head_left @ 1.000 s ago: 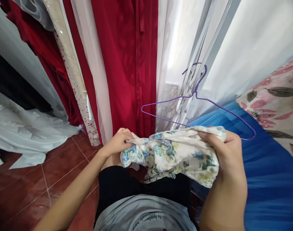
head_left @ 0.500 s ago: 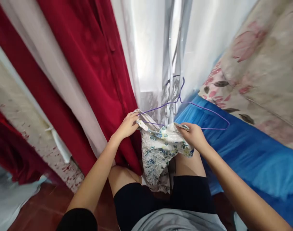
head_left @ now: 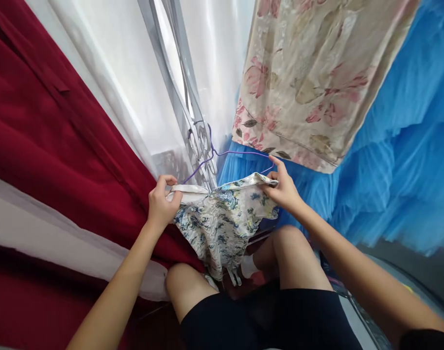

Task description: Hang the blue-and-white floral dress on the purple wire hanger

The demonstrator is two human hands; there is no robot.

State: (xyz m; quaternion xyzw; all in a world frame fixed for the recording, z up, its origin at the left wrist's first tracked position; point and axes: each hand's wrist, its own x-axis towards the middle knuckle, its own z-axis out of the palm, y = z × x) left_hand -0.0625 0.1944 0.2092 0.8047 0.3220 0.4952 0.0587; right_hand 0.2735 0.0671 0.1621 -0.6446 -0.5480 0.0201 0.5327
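Observation:
A purple hanger (head_left: 240, 152) stands with its hook up in front of me. Over it hangs a white floral top (head_left: 224, 218) with a blue, green and yellow print, its upper edge stretched between my hands. My left hand (head_left: 164, 200) pinches the left end of that edge, beside the hanger's left arm. At the hanger's right end, my right hand (head_left: 283, 187) grips the top's other end, with a finger up against the hanger. The lower bar of the hanger is mostly hidden behind the cloth, which hangs down between my knees.
Dark red cloth (head_left: 72, 121) hangs on the left, beside white cloth (head_left: 116, 68) with grey ribbons (head_left: 185, 92). On the right are a beige floral cloth (head_left: 309, 73) and blue ruffled tulle (head_left: 385, 160). My bare knees (head_left: 293, 248) are close below the top.
My view has swung to the right. My right hand has shifted out to the hanger's right end with the top's edge, so the cloth now spans the hanger more widely.

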